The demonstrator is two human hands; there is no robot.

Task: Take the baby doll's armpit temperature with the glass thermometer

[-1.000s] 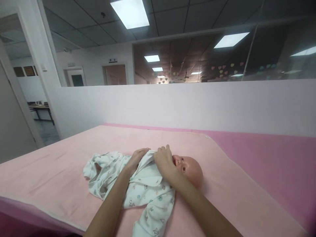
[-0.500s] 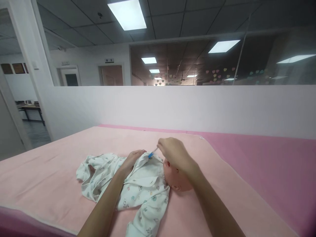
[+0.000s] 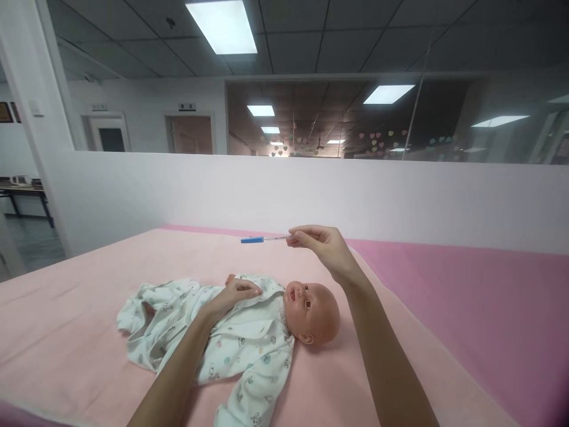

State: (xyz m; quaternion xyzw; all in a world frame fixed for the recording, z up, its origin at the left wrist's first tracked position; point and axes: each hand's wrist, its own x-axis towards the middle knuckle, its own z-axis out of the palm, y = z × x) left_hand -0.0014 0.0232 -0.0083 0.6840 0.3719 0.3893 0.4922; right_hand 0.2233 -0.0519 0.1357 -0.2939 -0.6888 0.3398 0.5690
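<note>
A baby doll in a white printed sleepsuit lies on its back on a pale pink blanket. My left hand rests on the doll's chest, its fingers curled over the edge of the sleepsuit. My right hand is raised above the doll's head and pinches one end of a thin thermometer with a blue tip, which it holds level, pointing left.
The blanket lies over a darker pink mattress. A low white partition wall runs behind the bed, with glass above it. A doorway with a table beyond opens at the far left.
My right hand drew the thermometer out from under the sleepsuit by the doll's shoulder and lifted it up above the doll. My left hand stayed on the chest. The view shifted right.
</note>
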